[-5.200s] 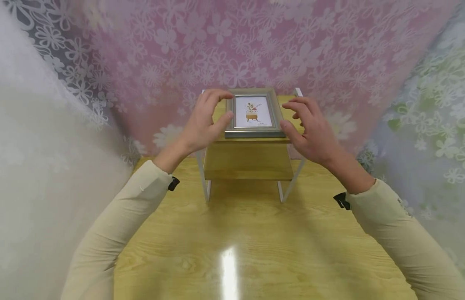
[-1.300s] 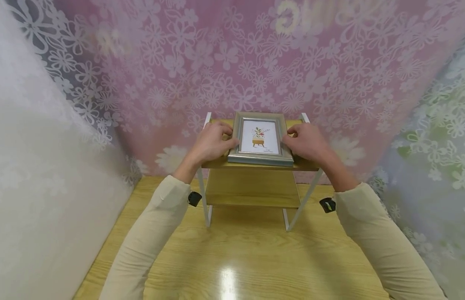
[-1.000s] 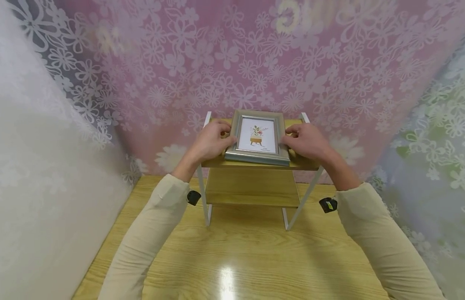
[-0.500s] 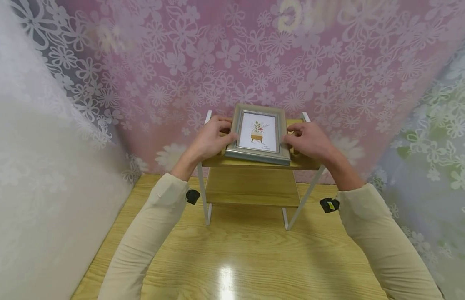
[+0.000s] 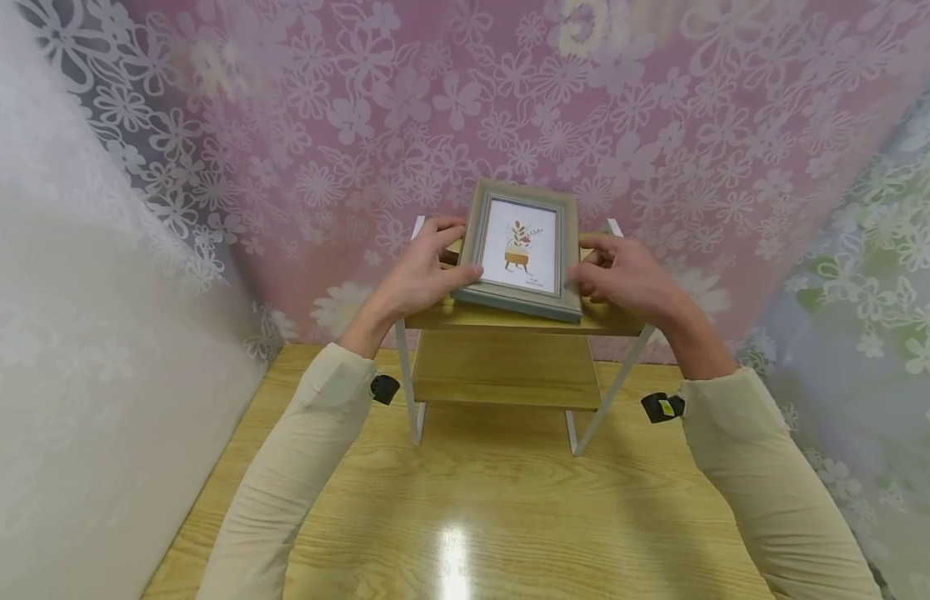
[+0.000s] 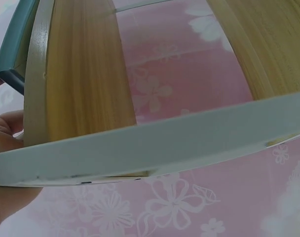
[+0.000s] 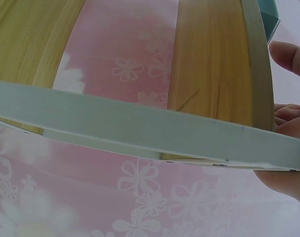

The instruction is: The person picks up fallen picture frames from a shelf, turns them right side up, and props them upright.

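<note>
A picture frame (image 5: 567, 242) with a silver-grey border holds a print of a plant in an orange pot. It leans tilted above the top board (image 5: 435, 318) of a small two-tier shelf, its far edge raised. My left hand (image 5: 420, 271) grips its left side, thumb on the border near the lower corner. At the right side my right hand (image 5: 633, 275) pinches the edge, with fingers curled behind it. Both wrist views look at the shelf from below; the frame's corner (image 6: 14, 54) shows at the upper left in the left one.
The shelf has a lower wooden board (image 5: 502, 367) and white metal legs (image 5: 407, 375). It stands on a shiny wood-grain surface (image 5: 510, 517). A pink flower-patterned curtain (image 5: 345, 125) hangs close behind, and pale curtains (image 5: 97, 333) close off both sides.
Earlier my hands hovered apart beside the flat frame; then they took hold of its sides. Over the last second its far edge has risen, and it has turned slightly.
</note>
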A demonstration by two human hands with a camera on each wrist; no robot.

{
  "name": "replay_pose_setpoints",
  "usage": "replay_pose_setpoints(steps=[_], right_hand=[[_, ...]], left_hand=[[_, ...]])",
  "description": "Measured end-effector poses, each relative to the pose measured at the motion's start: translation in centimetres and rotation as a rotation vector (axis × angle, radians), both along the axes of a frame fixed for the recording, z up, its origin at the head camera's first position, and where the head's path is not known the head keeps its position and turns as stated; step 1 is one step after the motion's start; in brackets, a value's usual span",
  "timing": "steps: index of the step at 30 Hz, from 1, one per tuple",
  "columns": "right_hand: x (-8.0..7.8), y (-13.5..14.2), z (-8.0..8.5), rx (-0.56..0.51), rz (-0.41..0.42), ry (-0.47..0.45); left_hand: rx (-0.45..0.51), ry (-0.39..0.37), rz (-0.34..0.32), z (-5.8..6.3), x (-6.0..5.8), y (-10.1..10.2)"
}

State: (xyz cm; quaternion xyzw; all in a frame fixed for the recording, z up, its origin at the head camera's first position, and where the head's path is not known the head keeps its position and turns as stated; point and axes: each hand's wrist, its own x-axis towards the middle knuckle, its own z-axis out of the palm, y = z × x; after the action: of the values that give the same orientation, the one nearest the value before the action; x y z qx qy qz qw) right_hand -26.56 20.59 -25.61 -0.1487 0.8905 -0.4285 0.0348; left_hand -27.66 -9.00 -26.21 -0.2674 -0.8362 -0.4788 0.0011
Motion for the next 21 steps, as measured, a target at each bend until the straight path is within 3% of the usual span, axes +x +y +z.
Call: replay_pose_setpoints(steps=[10,21], right_hand=[[0.26,-0.23,0.16,-0.024,0.032,0.047],[-0.04,-0.05,0.17,-0.192,0.083,0.042]], left_hand=[[0.045,0.006,0.015,-0.14,-0.15,-0.14],[0.116,0.013,0.016,-0.03,0.24,-0.28]])
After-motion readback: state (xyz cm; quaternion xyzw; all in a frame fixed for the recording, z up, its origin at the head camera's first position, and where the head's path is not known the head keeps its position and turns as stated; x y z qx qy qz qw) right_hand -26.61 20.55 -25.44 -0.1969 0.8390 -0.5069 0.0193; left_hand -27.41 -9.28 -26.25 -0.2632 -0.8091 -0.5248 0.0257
